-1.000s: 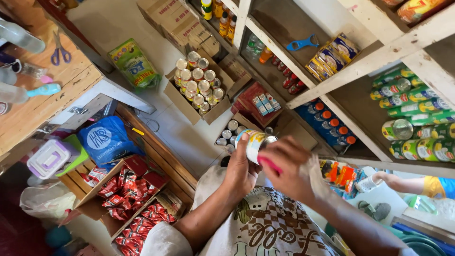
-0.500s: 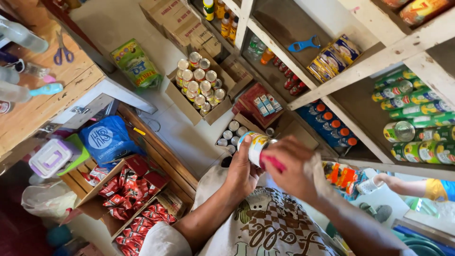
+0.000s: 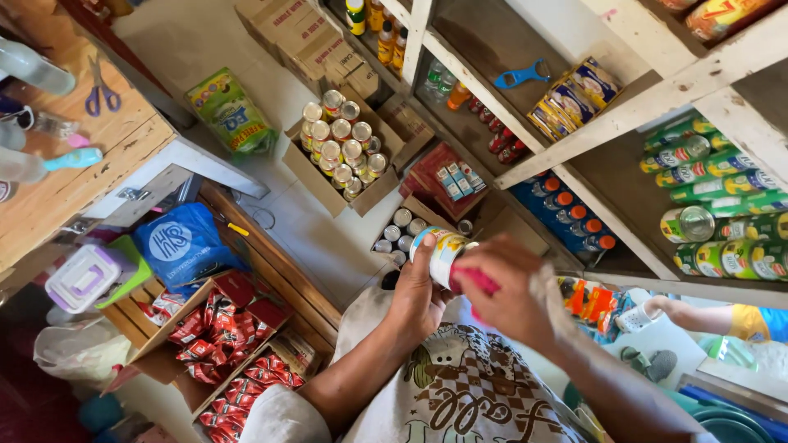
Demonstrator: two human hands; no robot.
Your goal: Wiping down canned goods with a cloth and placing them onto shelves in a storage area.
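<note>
1. The can [image 3: 443,254] sits in front of the chest, above the open box of tins [image 3: 402,234].
2. Left hand [image 3: 419,299] wraps it firmly; right hand [image 3: 509,295] presses a pink cloth [image 3: 476,280] against it.
3. Since a second ago, the can has barely shifted: wiping continues.

You've got a tin [image 3: 442,253] w/ yellow-blue label in both hands. Green-yellow bag [image 3: 230,111] on floor, blue bag [image 3: 182,244] by red sachet boxes [image 3: 220,328]. Green-label cans [image 3: 714,205] lie on shelf at right.
</note>
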